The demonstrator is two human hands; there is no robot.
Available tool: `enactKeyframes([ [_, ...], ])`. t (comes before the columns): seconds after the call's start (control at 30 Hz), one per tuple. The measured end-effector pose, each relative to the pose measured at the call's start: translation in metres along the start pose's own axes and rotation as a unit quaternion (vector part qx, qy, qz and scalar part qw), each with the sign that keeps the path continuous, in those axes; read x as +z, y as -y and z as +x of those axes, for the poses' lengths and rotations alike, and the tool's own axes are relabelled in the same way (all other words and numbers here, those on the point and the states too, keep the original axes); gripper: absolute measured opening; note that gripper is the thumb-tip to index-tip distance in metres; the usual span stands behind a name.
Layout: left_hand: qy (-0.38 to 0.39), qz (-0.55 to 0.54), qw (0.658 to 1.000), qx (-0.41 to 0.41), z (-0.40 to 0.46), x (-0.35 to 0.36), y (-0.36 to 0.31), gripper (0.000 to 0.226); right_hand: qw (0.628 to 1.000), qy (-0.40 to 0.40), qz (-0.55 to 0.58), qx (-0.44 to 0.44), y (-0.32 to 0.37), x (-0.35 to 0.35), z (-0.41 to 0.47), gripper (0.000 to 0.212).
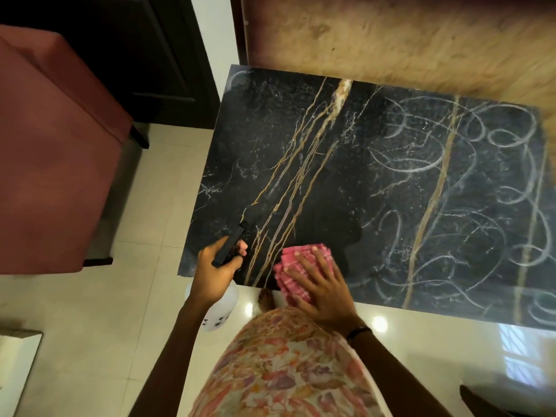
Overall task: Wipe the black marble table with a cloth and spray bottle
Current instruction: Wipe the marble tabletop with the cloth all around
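The left hand [215,272] is closed around the bottle [217,308], held just off the near left corner of the bench [316,164]. Right of the bottle, the right hand [323,291] lies flat, fingers spread, pressing the cloth [296,266] onto the bench's near edge.

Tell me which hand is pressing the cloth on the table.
The right hand, flat on the pink cloth at the table's near edge; the left hand grips the spray bottle.
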State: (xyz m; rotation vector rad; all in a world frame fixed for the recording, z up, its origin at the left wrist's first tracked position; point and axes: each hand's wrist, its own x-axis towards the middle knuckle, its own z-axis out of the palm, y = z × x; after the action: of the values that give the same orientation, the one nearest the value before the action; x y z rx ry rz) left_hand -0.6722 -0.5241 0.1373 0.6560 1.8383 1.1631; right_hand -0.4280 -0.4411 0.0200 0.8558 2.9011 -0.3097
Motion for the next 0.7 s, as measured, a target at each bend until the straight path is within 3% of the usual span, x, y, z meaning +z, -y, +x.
enactKeyframes([
  [0.17,0.031,0.001,0.999,-0.014,0.002,0.021,-0.008,0.027,0.996,-0.016,0.001,0.085,-0.075,-0.022,0.007,0.065],
  [0.3,0.043,-0.001,0.999,-0.01,0.001,0.041,-0.013,0.027,0.981,-0.032,0.04,0.185,-0.063,-0.032,0.061,0.065],
  [0.37,0.051,0.003,0.999,-0.01,0.0,0.055,-0.015,0.029,0.984,-0.041,0.052,0.167,-0.046,-0.027,0.063,0.064],
  [0.53,0.069,0.019,0.997,0.004,0.004,0.087,-0.021,0.035,0.999,-0.029,0.028,0.007,-0.042,-0.005,-0.027,0.061],
  [0.7,0.072,0.025,0.997,0.004,0.005,0.116,-0.029,0.037,0.999,-0.031,0.003,0.035,-0.12,-0.014,-0.074,0.061],
])
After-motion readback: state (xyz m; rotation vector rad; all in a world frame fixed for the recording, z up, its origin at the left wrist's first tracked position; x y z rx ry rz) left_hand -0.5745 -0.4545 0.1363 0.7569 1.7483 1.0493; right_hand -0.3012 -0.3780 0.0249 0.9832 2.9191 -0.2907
